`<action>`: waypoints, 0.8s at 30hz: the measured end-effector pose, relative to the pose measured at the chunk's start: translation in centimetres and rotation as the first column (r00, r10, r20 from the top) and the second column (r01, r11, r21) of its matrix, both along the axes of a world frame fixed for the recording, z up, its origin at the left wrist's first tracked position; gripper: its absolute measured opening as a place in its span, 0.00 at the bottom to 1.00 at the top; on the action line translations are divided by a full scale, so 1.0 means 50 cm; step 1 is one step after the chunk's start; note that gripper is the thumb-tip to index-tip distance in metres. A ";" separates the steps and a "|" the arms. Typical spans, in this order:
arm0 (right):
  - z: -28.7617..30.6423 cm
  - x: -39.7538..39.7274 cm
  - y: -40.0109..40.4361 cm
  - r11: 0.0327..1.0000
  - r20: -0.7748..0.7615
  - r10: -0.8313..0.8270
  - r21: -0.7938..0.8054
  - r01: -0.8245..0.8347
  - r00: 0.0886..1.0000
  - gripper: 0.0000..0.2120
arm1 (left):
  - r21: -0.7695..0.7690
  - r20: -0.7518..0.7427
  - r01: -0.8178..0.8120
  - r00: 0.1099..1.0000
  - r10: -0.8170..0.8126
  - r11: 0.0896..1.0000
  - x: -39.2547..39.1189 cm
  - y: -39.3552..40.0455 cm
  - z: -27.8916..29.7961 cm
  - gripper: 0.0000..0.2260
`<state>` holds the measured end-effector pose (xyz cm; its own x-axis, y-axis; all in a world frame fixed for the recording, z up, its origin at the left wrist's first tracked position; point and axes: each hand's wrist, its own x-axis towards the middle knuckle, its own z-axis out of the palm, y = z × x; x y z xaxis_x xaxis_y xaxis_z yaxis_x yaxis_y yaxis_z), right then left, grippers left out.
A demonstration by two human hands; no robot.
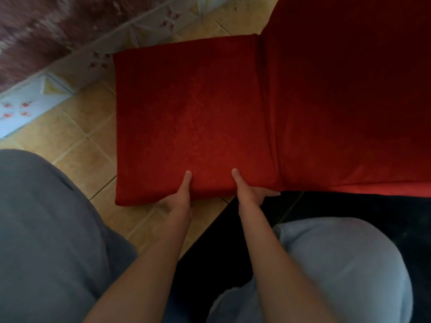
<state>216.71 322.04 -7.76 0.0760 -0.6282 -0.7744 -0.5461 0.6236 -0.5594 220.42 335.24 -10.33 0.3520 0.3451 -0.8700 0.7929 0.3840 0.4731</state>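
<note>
Cushion (193, 117), red and square, stretches straight away from both hands above the tiled floor (93, 127), its right edge against the red seat (349, 101). Left hand (179, 197) and right hand (251, 192) grip its near edge, thumbs on top, equally close.

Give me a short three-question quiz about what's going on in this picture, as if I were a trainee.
1. True or false: the left hand and the right hand both grip the red cushion at its near edge.
2. What shows past the cushion's left edge? A) tiled floor B) grass C) water
3. Fill in: the left thumb lies on the cushion's ___ face.
Key: 1 true; 2 A; 3 top.
</note>
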 end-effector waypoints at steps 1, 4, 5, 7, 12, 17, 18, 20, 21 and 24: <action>-0.005 -0.002 0.003 1.000 0.016 -0.024 0.005 0.024 1.000 0.72 | -0.078 0.005 -0.046 0.999 0.047 0.996 0.000 -0.001 0.000 0.55; -0.015 -0.005 0.009 0.995 0.067 -0.090 0.059 0.086 0.994 0.72 | -0.267 0.001 -0.070 0.997 0.073 0.961 0.004 -0.007 0.006 0.48; -0.017 -0.005 0.011 0.993 0.080 -0.101 0.063 0.096 0.992 0.71 | -0.287 0.009 -0.062 0.998 0.067 0.956 0.004 -0.008 0.008 0.46; -0.018 -0.006 0.012 0.993 0.098 -0.113 0.053 0.109 0.989 0.70 | -0.288 0.012 -0.062 0.998 0.069 0.956 0.004 -0.010 0.009 0.43; -0.020 -0.004 0.017 0.989 0.119 -0.146 0.033 0.143 0.982 0.69 | -0.291 -0.013 -0.066 0.998 0.065 0.955 0.005 -0.014 0.002 0.42; -0.024 -0.006 0.015 0.990 0.114 -0.142 0.026 0.140 0.983 0.68 | -0.349 0.008 -0.033 0.999 0.038 0.937 0.006 -0.008 0.000 0.44; -0.025 -0.006 0.013 0.990 0.114 -0.138 0.035 0.135 0.984 0.67 | -0.362 0.017 -0.021 0.999 0.029 0.932 0.006 -0.008 0.000 0.44; -0.027 -0.008 0.012 0.991 0.123 -0.125 0.072 0.117 0.985 0.64 | -0.348 0.027 -0.019 0.999 0.031 0.937 0.005 -0.009 -0.006 0.39; -0.029 -0.008 0.011 0.990 0.127 -0.117 0.088 0.106 0.985 0.63 | -0.307 0.017 -0.026 0.999 0.033 0.951 0.005 -0.011 -0.011 0.36; -0.029 -0.006 0.013 0.991 0.125 -0.120 0.067 0.113 0.985 0.62 | -0.172 -0.027 -0.001 1.000 -0.004 0.985 0.008 -0.007 -0.011 0.43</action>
